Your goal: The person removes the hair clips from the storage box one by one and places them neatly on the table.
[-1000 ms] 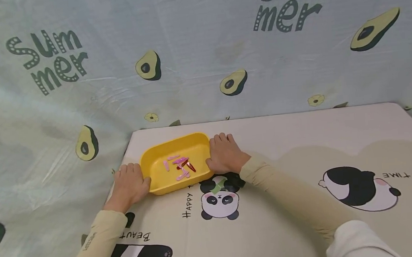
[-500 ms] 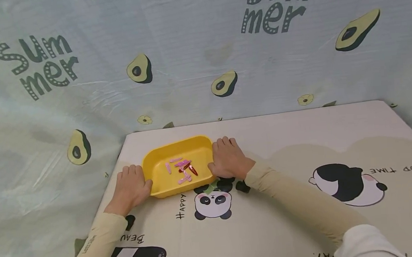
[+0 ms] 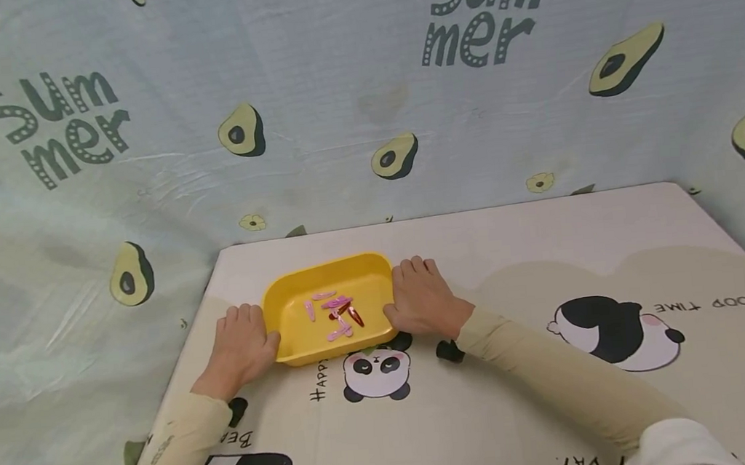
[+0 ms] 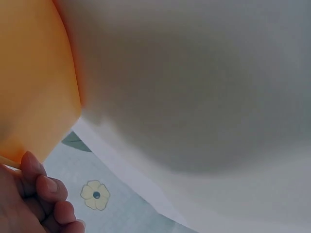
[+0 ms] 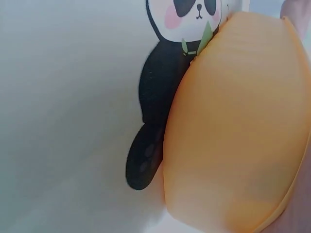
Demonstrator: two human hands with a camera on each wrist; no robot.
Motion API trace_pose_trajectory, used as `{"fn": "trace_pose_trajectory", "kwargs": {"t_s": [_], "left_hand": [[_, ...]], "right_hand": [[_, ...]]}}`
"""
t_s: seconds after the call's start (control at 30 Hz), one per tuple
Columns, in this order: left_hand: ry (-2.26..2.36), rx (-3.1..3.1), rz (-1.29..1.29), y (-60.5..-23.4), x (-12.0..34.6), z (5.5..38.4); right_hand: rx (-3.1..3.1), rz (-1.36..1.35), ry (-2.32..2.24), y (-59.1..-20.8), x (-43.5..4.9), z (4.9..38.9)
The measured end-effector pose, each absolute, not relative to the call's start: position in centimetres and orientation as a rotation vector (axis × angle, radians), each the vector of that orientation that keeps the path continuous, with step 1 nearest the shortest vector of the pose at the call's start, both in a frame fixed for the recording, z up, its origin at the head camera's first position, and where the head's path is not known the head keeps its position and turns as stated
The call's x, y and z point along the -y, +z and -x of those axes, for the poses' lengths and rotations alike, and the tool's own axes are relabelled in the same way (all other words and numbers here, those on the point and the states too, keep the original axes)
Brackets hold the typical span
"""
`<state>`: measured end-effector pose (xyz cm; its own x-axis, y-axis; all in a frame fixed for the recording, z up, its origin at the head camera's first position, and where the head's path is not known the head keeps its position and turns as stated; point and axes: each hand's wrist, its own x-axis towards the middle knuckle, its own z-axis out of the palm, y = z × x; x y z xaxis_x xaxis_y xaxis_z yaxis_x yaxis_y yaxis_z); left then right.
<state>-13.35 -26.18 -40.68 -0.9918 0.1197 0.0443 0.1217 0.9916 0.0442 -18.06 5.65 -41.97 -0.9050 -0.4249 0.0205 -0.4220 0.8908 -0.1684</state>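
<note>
A shallow yellow plastic tray (image 3: pixel 329 349) is low over the far left part of the table, on it or barely above it. Inside lie several pink and red hair clips (image 3: pixel 337 304), clustered near the middle. My left hand (image 3: pixel 242 345) grips the tray's left end. At the opposite end my right hand (image 3: pixel 425 298) holds the rim. The left wrist view shows curled fingers (image 4: pixel 51 189) at the rim of the tray wall (image 4: pixel 34 82). In the right wrist view the tray's outer side (image 5: pixel 233 126) fills the right, with only a bit of hand at the edge.
A pale cover printed with pandas (image 3: pixel 377 374) and lettering lies over the table (image 3: pixel 492 413). Behind and to the left hangs a light cloth (image 3: pixel 307 70) with avocado prints. The table's back edge runs a short way beyond the tray.
Both hands have moved the tray right and slightly toward me across the printed cover, hiding more of the panda's bamboo. The head view has turned a little to the right. The clips stay inside.
</note>
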Motion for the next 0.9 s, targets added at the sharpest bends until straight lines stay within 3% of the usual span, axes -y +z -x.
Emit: {"fn": "trace_pose_trajectory", "kwargs": {"t_s": [0.9], "left_hand": [[-0.159,3.037,0.317,-41.2,20.9,12.5]], "right_hand": [[-3.088,0.620,-0.250,-42.3,-12.0,14.6]]}}
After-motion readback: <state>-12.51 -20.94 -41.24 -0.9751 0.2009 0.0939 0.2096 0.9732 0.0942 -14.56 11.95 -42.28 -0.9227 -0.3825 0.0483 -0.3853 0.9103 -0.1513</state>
